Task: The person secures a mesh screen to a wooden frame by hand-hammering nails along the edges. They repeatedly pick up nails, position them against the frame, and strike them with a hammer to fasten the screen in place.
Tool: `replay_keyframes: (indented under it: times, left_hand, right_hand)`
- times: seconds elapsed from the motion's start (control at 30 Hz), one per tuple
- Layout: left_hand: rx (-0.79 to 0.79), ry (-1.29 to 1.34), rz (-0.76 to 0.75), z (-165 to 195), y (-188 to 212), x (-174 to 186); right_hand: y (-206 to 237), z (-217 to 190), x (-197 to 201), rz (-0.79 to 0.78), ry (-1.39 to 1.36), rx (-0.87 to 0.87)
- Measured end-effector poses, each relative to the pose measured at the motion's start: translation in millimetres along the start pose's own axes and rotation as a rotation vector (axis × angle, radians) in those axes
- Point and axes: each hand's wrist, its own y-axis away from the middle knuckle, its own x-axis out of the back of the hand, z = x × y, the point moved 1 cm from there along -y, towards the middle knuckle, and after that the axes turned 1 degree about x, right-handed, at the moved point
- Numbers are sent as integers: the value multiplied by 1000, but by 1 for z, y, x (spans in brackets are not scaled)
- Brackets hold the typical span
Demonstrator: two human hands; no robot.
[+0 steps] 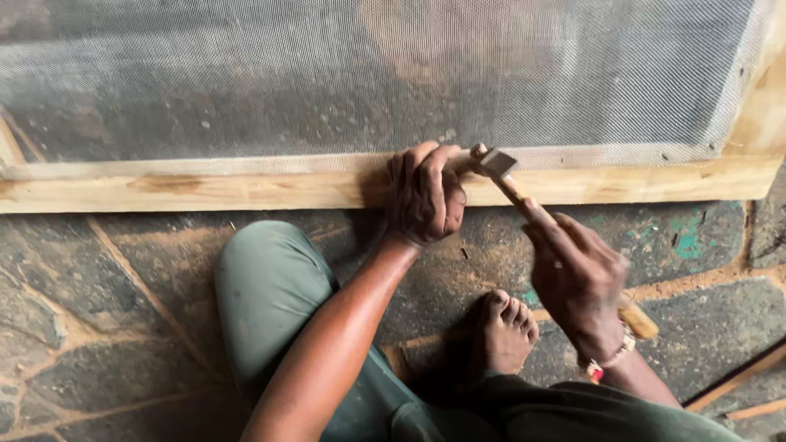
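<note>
A wooden frame (205,190) with fine wire mesh (368,74) stretched over it lies on the stone floor. My left hand (424,195) rests on the frame's lower rail, fingers pinched at the mesh edge as if on a small nail, which I cannot make out. My right hand (577,278) grips the wooden handle of a hammer (499,166). The hammer's metal head sits just right of my left fingertips, at the rail's top edge.
I sit on a stone-paved floor (98,327) with my knee in green trousers (270,286) and a bare foot (503,331) near the frame. The frame's right upright (761,90) rises at the far right. Thin wooden strips (737,385) lie at the lower right.
</note>
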Motion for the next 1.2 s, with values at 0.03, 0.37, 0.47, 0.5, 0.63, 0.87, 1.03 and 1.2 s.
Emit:
replay_keyframes:
  times: [0.03,0.37,0.47,0.5,0.63,0.87,1.03,1.2]
  left_hand:
    - [1,-23,1,0,-1,0]
    - [33,-20,-15,1,1,1]
    - [27,8,4,1,1,0]
    - [22,1,2,1,1,0]
    - [30,-19,-18,0,2,0]
    - [-1,-14,-1,-2,1,-1]
    - [-15,3,28,-2,4,-2]
    - [51,23,14,0,4,0]
  right_hand:
    - [0,0,0,94,-30,30]
    - [-2,-1,6,126,-52,46]
    - [-4,-1,4,-92,-27,-3]
    - [-6,1,6,-48,-96,-28]
    - [-15,7,17,31,-283,-66]
    - [-33,6,35,0,-275,-229]
    - [-29,5,30,-134,-346,-32]
    - [-31,11,28,-63,-204,-38]
